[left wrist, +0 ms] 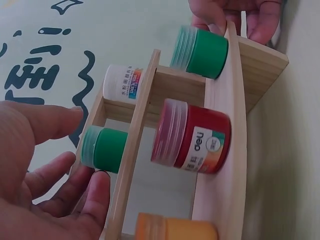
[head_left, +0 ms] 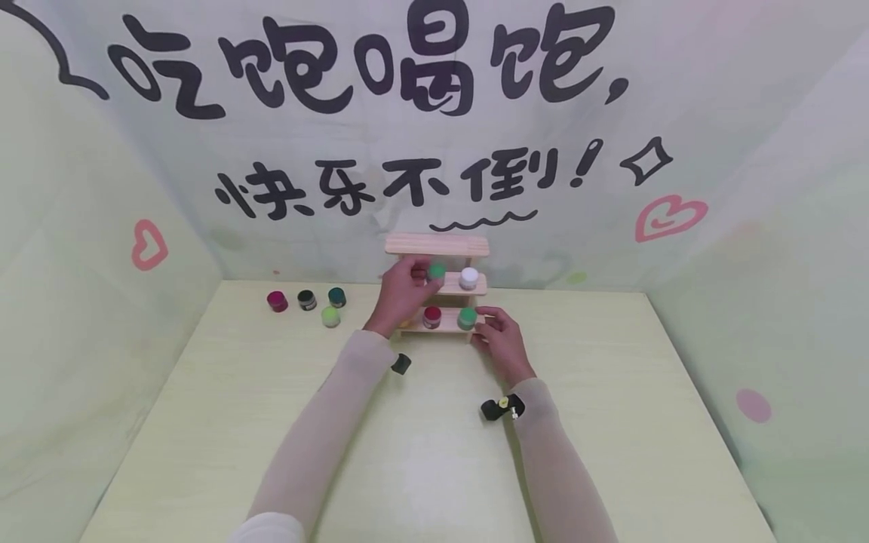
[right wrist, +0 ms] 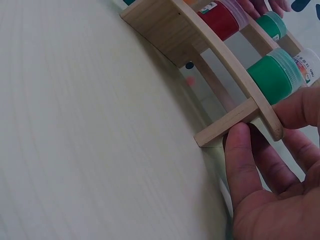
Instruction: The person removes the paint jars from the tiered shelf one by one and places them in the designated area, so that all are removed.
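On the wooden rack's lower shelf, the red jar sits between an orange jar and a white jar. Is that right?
Not quite: on the lower shelf, the red jar sits between an orange jar and a green jar, not a white one. The left wrist view shows this.

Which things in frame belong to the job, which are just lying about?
In the job, it seems:
left hand, beside the middle-shelf green jar
right hand, gripping the wooden rack
racked white jar, red jar, orange jar, bottom-shelf green jar

Lying about, though perhaps next:
magenta jar
black jar
teal jar
light-green jar
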`<state>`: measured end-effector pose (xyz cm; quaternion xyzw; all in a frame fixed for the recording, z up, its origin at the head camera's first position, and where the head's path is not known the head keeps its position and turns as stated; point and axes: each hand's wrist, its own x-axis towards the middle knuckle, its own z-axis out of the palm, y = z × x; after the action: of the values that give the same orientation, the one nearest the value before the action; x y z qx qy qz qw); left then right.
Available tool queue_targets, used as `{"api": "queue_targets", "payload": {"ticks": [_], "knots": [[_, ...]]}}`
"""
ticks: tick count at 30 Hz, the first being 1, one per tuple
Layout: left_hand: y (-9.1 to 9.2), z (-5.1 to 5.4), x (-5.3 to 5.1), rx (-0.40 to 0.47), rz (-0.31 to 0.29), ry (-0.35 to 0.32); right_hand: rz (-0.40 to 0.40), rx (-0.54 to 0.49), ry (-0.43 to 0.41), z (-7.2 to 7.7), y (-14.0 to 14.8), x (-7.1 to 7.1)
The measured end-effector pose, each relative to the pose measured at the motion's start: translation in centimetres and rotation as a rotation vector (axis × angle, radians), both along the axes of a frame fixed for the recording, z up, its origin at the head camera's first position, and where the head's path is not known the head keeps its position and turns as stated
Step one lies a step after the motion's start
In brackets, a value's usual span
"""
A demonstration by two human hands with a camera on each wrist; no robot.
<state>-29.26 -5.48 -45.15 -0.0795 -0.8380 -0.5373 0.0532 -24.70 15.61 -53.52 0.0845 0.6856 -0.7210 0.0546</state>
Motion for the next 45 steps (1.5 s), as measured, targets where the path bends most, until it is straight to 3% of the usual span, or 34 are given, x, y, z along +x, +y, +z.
{"api": "queue_targets", "payload": {"ticks": [6,12,16,28,45], "knots": [[0.6,-0.5,-0.4,-0.054,0.041,-0.03,0.001,-0.008,0.001,0.1,-0.2,0.1],[0.8,-1.0,-1.0,-0.101,0.03,-0.02,0.009,-0.006,0.011,-0.2,0.0,0.1],[0.7,-1.0,-0.9,-0.106,0.031,-0.016,0.013,-0.005,0.005,-0.4,-0.1,0.0],[-0.2,-0.7,0.6,-0.023,0.038,-0.002,0.017,-0.009,0.017,-0.5,-0.1,0.0],[-4.2,-0.5,3.2,0.12,0.019,0.058,0.001,0.012,0.022,0.1,-0.2,0.1]]}}
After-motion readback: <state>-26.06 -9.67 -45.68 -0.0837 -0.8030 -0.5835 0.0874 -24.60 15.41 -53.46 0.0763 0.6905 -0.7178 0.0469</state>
